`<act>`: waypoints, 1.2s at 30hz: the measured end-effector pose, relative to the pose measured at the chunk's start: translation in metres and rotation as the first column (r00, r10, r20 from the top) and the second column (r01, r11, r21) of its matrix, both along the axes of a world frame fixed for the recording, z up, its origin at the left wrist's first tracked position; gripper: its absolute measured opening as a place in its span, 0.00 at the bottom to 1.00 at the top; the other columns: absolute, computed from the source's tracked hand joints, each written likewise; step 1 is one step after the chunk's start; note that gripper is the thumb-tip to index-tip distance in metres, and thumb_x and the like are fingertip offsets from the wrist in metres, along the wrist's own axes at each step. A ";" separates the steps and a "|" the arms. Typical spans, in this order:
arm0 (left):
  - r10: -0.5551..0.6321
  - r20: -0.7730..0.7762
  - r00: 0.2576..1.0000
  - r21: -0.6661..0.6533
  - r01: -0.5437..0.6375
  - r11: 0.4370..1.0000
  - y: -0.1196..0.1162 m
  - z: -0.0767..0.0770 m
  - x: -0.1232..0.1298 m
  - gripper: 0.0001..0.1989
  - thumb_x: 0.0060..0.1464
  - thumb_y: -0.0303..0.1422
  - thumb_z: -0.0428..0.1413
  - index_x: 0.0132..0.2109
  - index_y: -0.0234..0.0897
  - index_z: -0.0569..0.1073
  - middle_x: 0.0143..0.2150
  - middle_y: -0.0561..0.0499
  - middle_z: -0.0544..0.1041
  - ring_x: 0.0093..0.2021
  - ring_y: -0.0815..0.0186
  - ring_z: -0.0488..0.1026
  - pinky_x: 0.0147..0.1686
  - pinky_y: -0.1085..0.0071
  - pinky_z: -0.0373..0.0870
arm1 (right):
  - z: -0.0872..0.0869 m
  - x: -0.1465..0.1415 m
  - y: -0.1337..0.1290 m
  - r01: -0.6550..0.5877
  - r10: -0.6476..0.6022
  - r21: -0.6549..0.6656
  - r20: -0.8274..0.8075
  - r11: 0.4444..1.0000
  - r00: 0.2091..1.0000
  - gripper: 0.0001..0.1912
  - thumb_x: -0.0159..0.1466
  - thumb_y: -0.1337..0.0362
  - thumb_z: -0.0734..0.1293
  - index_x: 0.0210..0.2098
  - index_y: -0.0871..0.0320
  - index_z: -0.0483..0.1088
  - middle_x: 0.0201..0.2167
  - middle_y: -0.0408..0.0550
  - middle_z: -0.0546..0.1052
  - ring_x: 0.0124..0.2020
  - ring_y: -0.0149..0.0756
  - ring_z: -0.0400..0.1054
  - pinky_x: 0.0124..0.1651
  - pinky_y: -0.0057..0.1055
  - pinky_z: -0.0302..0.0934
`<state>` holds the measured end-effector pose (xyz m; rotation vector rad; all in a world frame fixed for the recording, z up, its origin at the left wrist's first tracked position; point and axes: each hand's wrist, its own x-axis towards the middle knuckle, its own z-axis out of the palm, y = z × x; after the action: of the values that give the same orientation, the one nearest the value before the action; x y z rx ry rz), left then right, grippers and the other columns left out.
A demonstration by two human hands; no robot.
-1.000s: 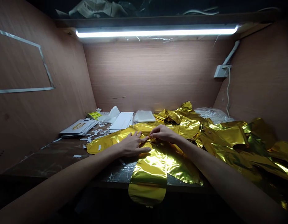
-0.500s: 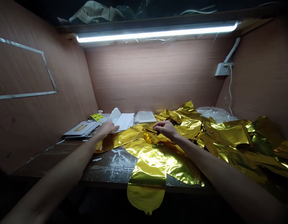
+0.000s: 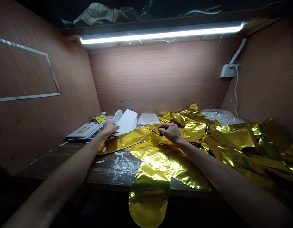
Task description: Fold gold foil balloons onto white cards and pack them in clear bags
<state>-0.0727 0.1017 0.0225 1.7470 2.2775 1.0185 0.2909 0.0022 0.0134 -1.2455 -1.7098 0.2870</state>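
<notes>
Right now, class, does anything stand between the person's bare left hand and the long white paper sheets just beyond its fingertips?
Nothing visible does: the left hand sits at the near edge of the white paper sheets. The crumpled gold foil balloon lies below the wrist, not between them.

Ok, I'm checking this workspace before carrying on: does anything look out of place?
Yes. A gold foil balloon hangs over the front edge of the table, so it could slide off, and white scraps lie scattered across the dark tabletop like leftover debris.
</notes>
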 end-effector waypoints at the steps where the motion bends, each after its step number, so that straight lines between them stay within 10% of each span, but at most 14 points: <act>1: 0.001 0.014 1.000 0.025 -0.001 1.000 -0.001 0.001 0.003 0.11 0.47 0.38 0.66 0.37 0.37 0.82 0.40 0.39 0.84 0.43 0.50 0.80 0.39 0.63 0.70 | 0.000 0.000 0.000 0.015 -0.015 0.014 0.017 1.000 1.000 0.10 0.56 0.63 0.68 0.32 0.55 0.84 0.27 0.44 0.83 0.28 0.36 0.75 0.37 0.29 0.68; 9: -0.068 0.044 0.997 0.250 0.055 0.967 -0.012 0.010 0.035 0.14 0.56 0.42 0.60 0.42 0.38 0.83 0.43 0.42 0.84 0.45 0.54 0.79 0.42 0.66 0.70 | -0.004 0.000 0.003 -0.005 0.002 0.039 0.078 0.999 0.997 0.11 0.57 0.64 0.68 0.34 0.56 0.84 0.28 0.45 0.83 0.29 0.37 0.76 0.37 0.29 0.68; 23: -0.286 0.275 0.918 0.312 0.197 0.930 -0.037 0.015 0.050 0.20 0.41 0.38 0.71 0.44 0.37 0.85 0.38 0.46 0.85 0.39 0.59 0.80 0.37 0.71 0.73 | -0.003 -0.001 0.001 0.006 -0.021 0.092 0.164 0.996 0.986 0.11 0.58 0.64 0.68 0.33 0.55 0.84 0.28 0.44 0.83 0.28 0.36 0.75 0.41 0.31 0.66; 29: -0.254 0.196 0.947 0.452 0.143 0.880 -0.050 0.030 0.051 0.26 0.61 0.52 0.54 0.43 0.35 0.86 0.25 0.49 0.81 0.34 0.58 0.79 0.33 0.69 0.68 | -0.001 -0.002 -0.001 0.003 -0.020 0.094 0.178 0.996 0.984 0.11 0.58 0.65 0.68 0.33 0.56 0.84 0.27 0.45 0.83 0.27 0.36 0.74 0.42 0.31 0.66; 36: -0.277 0.105 0.955 0.452 0.203 0.869 -0.040 0.031 0.038 0.17 0.57 0.36 0.60 0.50 0.35 0.84 0.45 0.46 0.85 0.45 0.56 0.81 0.40 0.70 0.73 | -0.002 -0.002 -0.001 -0.019 -0.004 0.129 0.180 0.991 0.984 0.10 0.58 0.67 0.68 0.32 0.55 0.84 0.29 0.44 0.84 0.31 0.36 0.76 0.44 0.30 0.66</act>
<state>-0.0348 0.0617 0.0532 1.9447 1.7636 1.6443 0.2891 0.0017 0.0113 -1.1978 -1.8558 0.0665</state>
